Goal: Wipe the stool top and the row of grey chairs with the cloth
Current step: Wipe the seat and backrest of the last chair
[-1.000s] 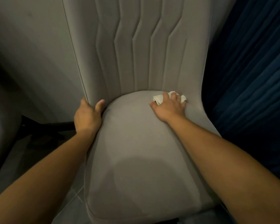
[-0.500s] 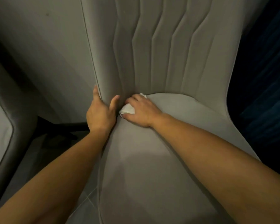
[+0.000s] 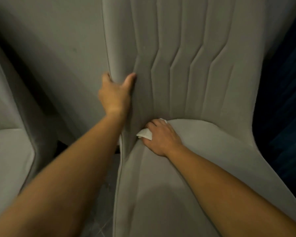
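Left hand gripping side edge of grey upholstered chair with stitched backrest, thumb in front. Right hand, fingers curled, pressing folded white cloth into seat's rear left corner.

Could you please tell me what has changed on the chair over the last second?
The right hand swept the cloth along the crease at the back of the seat, from its right end to its left end. The left hand slid from the seat's left rim up onto the edge of the backrest, which it grips now. The right hand holds the cloth as before.
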Motion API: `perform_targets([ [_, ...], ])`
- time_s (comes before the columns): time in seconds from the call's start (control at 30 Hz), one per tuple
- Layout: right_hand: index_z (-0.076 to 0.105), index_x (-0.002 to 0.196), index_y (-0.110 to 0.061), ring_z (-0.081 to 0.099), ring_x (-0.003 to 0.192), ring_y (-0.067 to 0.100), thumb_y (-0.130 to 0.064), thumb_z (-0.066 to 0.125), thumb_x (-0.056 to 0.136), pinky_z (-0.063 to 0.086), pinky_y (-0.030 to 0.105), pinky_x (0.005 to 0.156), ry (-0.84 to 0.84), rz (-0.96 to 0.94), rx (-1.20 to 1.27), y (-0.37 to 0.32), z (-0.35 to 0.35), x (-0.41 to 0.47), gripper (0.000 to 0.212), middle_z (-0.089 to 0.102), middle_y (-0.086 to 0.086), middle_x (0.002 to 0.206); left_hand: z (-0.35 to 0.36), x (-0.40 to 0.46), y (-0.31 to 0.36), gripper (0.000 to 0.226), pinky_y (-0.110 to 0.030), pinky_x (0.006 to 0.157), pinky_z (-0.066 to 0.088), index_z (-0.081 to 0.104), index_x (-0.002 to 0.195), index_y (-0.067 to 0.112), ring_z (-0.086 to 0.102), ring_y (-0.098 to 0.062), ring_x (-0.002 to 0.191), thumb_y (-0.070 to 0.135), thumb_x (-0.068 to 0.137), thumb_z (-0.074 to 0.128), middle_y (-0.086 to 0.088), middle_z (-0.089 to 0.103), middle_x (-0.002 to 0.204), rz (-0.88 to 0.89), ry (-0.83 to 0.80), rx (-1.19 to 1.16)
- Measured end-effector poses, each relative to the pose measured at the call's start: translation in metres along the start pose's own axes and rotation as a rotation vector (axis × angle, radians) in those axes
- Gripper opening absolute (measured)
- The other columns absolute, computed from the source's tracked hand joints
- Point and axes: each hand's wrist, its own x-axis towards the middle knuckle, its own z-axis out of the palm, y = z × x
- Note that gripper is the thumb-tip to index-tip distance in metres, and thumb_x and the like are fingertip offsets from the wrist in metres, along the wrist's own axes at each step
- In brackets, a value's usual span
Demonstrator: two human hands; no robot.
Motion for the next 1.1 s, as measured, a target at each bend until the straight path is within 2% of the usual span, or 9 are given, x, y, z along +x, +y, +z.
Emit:
perform_targets([
  [0.17, 0.065, 0.088, -0.023, 0.062, 0.089, 0.022, -0.069, 0.054, 0.084, 0.047, 0.036, 0.075, 0.147, 0.343, 0.472, 0.001, -0.016, 0.005, 0.047, 0.067, -0.001, 0.090, 0.008, -0.007, -0.003, 0.082, -0.040, 0.071, 0.046, 0.059, 0.115, 0.015, 0.063, -0.037, 0.088, 0.081, 0.067, 0.058, -0.011, 0.069, 0.092, -0.002, 0.122, 0.143],
  [0.3, 0.066, 0.086, -0.030, 0.068, 0.089, 0.008, -0.047, 0.063, 0.089, 0.050, 0.029, 0.080, 0.625, 0.656, 1.057, 0.001, -0.062, 0.025, 0.018, 0.068, -0.016, 0.082, 0.009, -0.007, -0.006, 0.078, -0.040, 0.065, 0.041, 0.058, 0.111, 0.012, 0.063, -0.039, 0.082, 0.080, 0.071, 0.057, -0.013, 0.068, 0.084, 0.048, 0.156, 0.181],
  [0.4, 0.064, 0.103, -0.030, 0.065, 0.090, 0.003, -0.049, 0.056, 0.086, 0.049, 0.025, 0.083, 0.924, 0.373, 0.944, -0.016, -0.111, 0.057, 0.027, 0.069, -0.012, 0.092, 0.011, -0.006, -0.008, 0.070, -0.038, 0.062, 0.032, 0.056, 0.101, 0.011, 0.061, -0.042, 0.080, 0.076, 0.074, 0.059, -0.017, 0.067, 0.081, 0.064, 0.173, 0.187],
  [0.5, 0.065, 0.118, -0.007, 0.061, 0.115, 0.035, -0.033, 0.057, 0.092, 0.043, 0.055, 0.102, 1.069, -0.097, 0.596, -0.030, -0.147, 0.100, 0.038, 0.066, 0.018, 0.120, 0.012, -0.005, -0.010, 0.069, -0.040, 0.062, 0.032, 0.055, 0.101, 0.010, 0.061, -0.045, 0.080, 0.075, 0.077, 0.058, -0.021, 0.067, 0.083, 0.094, 0.161, 0.199],
  [0.6, 0.053, 0.141, -0.001, 0.037, 0.142, 0.045, -0.042, 0.060, 0.092, 0.027, 0.064, 0.112, 0.777, -0.380, 0.130, -0.042, -0.175, 0.139, 0.064, 0.044, 0.027, 0.149, 0.010, -0.005, -0.010, 0.066, -0.043, 0.062, 0.036, 0.053, 0.101, 0.009, 0.060, -0.046, 0.081, 0.071, 0.082, 0.055, -0.024, 0.066, 0.083, 0.110, 0.135, 0.206],
  [0.73, 0.028, 0.157, -0.034, -0.002, 0.153, 0.037, -0.075, 0.041, 0.088, 0.001, 0.073, 0.113, 0.276, -0.528, -0.323, -0.061, -0.181, 0.167, 0.080, 0.008, 0.009, 0.168, 0.008, -0.006, -0.012, 0.048, -0.043, 0.066, 0.037, 0.053, 0.106, 0.013, 0.061, -0.046, 0.083, 0.058, 0.089, 0.053, -0.021, 0.067, 0.086, 0.096, 0.094, 0.171],
  [0.87, 0.032, 0.156, -0.033, 0.005, 0.154, 0.034, -0.067, 0.031, 0.097, -0.003, 0.066, 0.115, 0.245, -0.727, -0.544, -0.065, -0.183, 0.178, 0.068, 0.014, 0.006, 0.167, 0.007, -0.008, -0.011, 0.041, -0.043, 0.065, 0.036, 0.054, 0.101, 0.009, 0.061, -0.047, 0.082, 0.049, 0.092, 0.055, -0.021, 0.067, 0.085, 0.118, 0.090, 0.145],
  [0.97, 0.035, 0.154, -0.035, 0.009, 0.154, 0.033, -0.061, 0.028, 0.102, -0.003, 0.066, 0.116, 0.243, -0.831, -0.732, -0.055, -0.197, 0.187, 0.058, 0.017, 0.003, 0.167, 0.008, -0.007, -0.010, 0.051, -0.041, 0.063, 0.032, 0.055, 0.097, 0.012, 0.060, -0.048, 0.082, 0.062, 0.087, 0.053, -0.024, 0.067, 0.087, 0.089, 0.096, 0.122],
  [1.1, 0.015, 0.157, -0.042, 0.001, 0.154, 0.033, -0.067, 0.013, 0.098, -0.011, 0.063, 0.114, 0.273, -0.558, -0.798, -0.049, -0.251, 0.220, 0.065, 0.006, 0.000, 0.169, 0.009, -0.008, -0.011, 0.064, -0.042, 0.061, 0.039, 0.052, 0.093, 0.012, 0.061, -0.045, 0.075, 0.075, 0.082, 0.046, -0.021, 0.066, 0.079, 0.119, 0.102, 0.170],
])
